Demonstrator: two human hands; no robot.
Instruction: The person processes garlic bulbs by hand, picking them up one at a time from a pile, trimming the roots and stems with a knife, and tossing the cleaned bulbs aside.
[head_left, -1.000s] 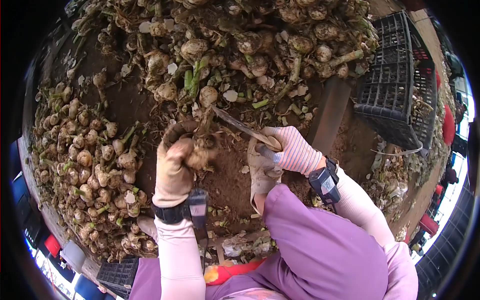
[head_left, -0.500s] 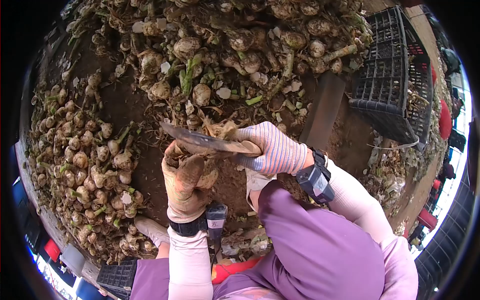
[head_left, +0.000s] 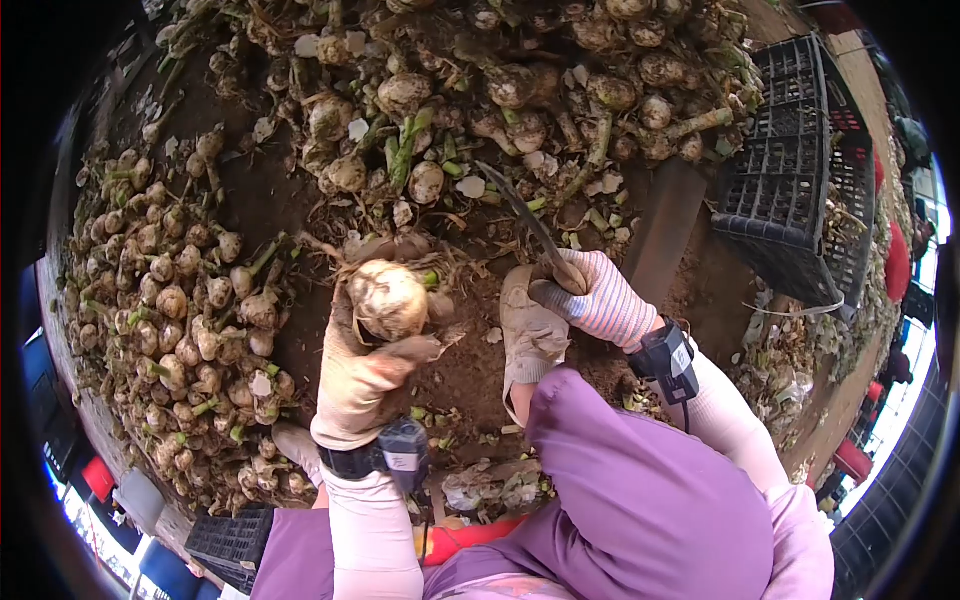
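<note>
My left hand (head_left: 365, 375), in a soiled glove, is wrapped round a pale round bulb (head_left: 391, 300) with dry roots and husk behind it. My right hand (head_left: 595, 297), in a striped glove, grips the handle of a knife (head_left: 530, 220); its dark blade points up and left, apart from the bulb. Beyond both hands lies a large heap of dirty bulbs with green stems (head_left: 405, 95). A second pile of bulbs (head_left: 170, 300) spreads over the soil left of my left hand.
A black plastic crate (head_left: 775, 180) stands tilted at the right, beside a flat metal strip (head_left: 667, 225). Another black crate (head_left: 230, 545) is at the lower left. My shoe (head_left: 530, 325) is between the hands. Husk scraps (head_left: 770, 365) lie at the right.
The knife has moved away from my left hand, right and upward, its blade now steeper. My left hand has turned, bringing the bulb into view. The camera view has shifted slightly.
</note>
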